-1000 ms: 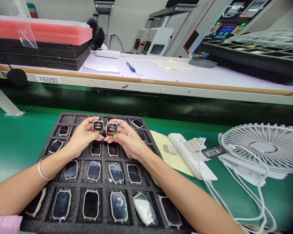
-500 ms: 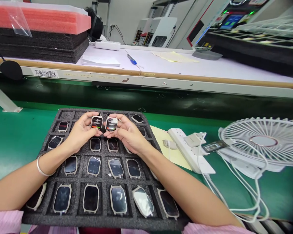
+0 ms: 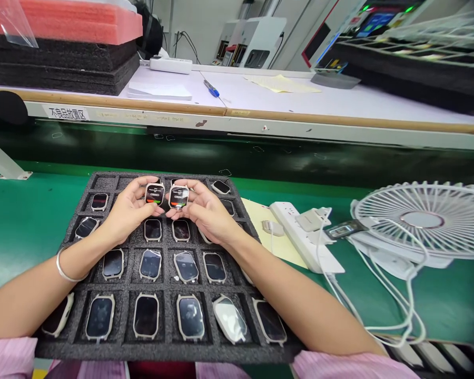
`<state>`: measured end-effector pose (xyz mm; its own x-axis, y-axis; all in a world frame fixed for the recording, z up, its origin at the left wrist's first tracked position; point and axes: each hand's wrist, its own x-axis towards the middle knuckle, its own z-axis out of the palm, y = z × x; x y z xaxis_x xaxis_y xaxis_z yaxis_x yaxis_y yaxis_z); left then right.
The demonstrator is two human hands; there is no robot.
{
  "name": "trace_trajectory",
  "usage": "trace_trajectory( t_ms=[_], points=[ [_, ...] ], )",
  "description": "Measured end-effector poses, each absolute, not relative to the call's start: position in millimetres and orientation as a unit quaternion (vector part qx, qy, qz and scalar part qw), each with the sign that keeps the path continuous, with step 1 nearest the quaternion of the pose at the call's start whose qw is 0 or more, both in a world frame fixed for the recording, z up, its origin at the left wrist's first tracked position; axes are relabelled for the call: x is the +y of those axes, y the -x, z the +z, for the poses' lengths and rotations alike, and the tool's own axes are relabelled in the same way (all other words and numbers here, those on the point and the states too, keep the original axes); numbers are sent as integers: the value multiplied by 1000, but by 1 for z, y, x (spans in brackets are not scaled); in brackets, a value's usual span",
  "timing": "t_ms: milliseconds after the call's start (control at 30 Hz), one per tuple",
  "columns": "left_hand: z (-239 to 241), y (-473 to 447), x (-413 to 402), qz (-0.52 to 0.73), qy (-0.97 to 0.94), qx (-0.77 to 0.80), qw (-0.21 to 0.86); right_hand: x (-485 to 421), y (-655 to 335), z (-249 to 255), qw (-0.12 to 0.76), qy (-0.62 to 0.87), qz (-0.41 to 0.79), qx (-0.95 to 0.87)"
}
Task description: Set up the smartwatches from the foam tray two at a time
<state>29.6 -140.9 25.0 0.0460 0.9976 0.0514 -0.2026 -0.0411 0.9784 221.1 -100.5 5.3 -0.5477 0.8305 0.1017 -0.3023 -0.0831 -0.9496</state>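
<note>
My left hand (image 3: 133, 209) is closed on a smartwatch without a strap (image 3: 154, 195), its screen lit with text and a red-green bar. In my right hand (image 3: 205, 210) is a second strapless smartwatch (image 3: 178, 197), also lit with a similar screen. The two are held side by side, faces up, above the far part of a black foam tray (image 3: 120, 353). Several more watch bodies lie in the tray's compartments with dark screens, such as one watch (image 3: 146, 316) in the near row. My forearms and hands hide some compartments.
Right of the tray are a white power strip (image 3: 300, 237) on yellow paper, a charging puck (image 3: 272, 227), tangled white cables and a white fan (image 3: 422, 221). A raised shelf (image 3: 237, 105) behind holds stacked foam (image 3: 63, 63), a blue pen (image 3: 211, 88) and another tray (image 3: 411, 73).
The view has shifted slightly, so everything sits a little higher and further left. Both hands still hold their watches side by side, and the right watch's screen shows less glare.
</note>
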Motion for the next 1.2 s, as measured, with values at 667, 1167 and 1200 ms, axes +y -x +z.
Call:
trace_trajectory(
  t_ms=[667, 1167, 1200],
  points=[
    [24, -29, -143, 536, -505, 412, 537, -100, -220, 5, 418, 239, 677, -556],
    [27, -30, -146, 515, -483, 426, 565, -100, -221, 7, 423, 277, 660, -556],
    [27, -29, -146, 515, -483, 427, 564, -100, -221, 7, 423, 275, 660, -556]
  ],
)
